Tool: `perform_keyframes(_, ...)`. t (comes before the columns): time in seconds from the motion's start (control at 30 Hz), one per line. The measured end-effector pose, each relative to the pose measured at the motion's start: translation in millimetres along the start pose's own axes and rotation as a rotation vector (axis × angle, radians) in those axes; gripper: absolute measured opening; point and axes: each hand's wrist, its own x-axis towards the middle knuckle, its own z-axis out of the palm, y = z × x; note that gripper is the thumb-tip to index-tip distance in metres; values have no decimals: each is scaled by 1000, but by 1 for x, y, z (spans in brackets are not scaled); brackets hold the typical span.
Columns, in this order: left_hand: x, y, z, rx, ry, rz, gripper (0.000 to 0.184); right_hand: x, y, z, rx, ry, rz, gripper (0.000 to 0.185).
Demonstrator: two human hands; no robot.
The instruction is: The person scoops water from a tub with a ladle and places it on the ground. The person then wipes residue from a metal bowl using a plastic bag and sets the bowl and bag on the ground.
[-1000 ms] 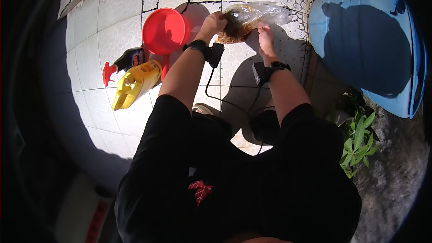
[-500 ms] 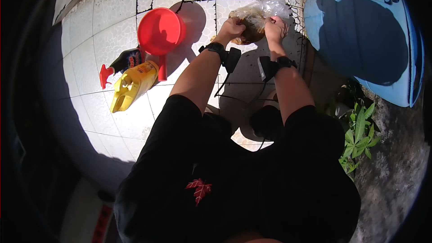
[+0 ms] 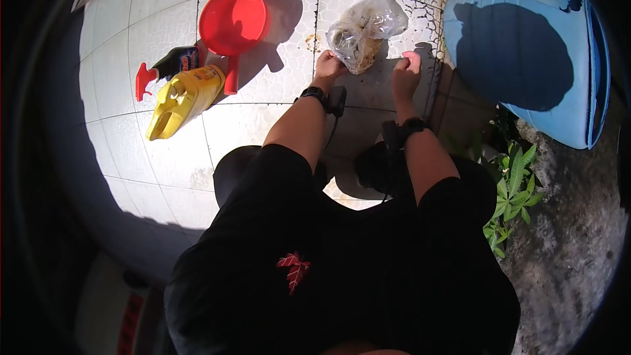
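Observation:
A clear plastic bag (image 3: 371, 23) with brownish contents rests on the tiles in front of me. My left hand (image 3: 330, 67) is at the bag's lower left edge, its fingers closed on the plastic. To the right, a short gap away from the bag, my right hand (image 3: 406, 75) has its fingers curled together. Whatever may be between those fingers is too small to make out. Dark straps with small devices circle both my wrists.
Left of the bag sits a red plastic dipper (image 3: 234, 23), beside a dark spray bottle (image 3: 176, 62) and a yellow jug (image 3: 185, 100) lying over. On the right stands a large blue plastic barrel (image 3: 473, 33). Below it grows a leafy plant (image 3: 517, 184) next to rough ground.
The bag now shows more of itself, with its brown contents spread differently. My right hand has moved off the bag, lower in view. My left hand has dropped slightly to the bag's near edge.

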Motion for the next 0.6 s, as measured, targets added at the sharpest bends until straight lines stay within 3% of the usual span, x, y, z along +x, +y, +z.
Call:
perform_keyframes(0.03, -2, -1, -4, -29, 36, -84, 12, 10, 26, 16, 3, -5, -3, 17)
perform_keyframes(0.1, 2, -4, -12, -37, 47, -150, 7, 37, 63, 49, 387, -266, 522, 20)
perform_keyframes(0.13, 0, 0, -12, -20, 42, -137, 5, 46, 69, 63, 398, -358, 536, 31)
perform_keyframes(0.2, -2, 5, -13, 14, 33, -112, 11, 47, 8, 58, 191, -598, 502, 39)
perform_keyframes(0.3, -11, 24, 0, -17, 103, -100, 10, 49, -1, 74, -4, -786, 559, 50)
perform_keyframes(0.43, -10, 34, 4, -19, 139, -97, 10, 42, -10, 68, -176, -803, 370, 66)
perform_keyframes(0.6, -11, 38, 1, -5, -107, -85, 6, 52, 66, 106, -249, -776, 126, 72)
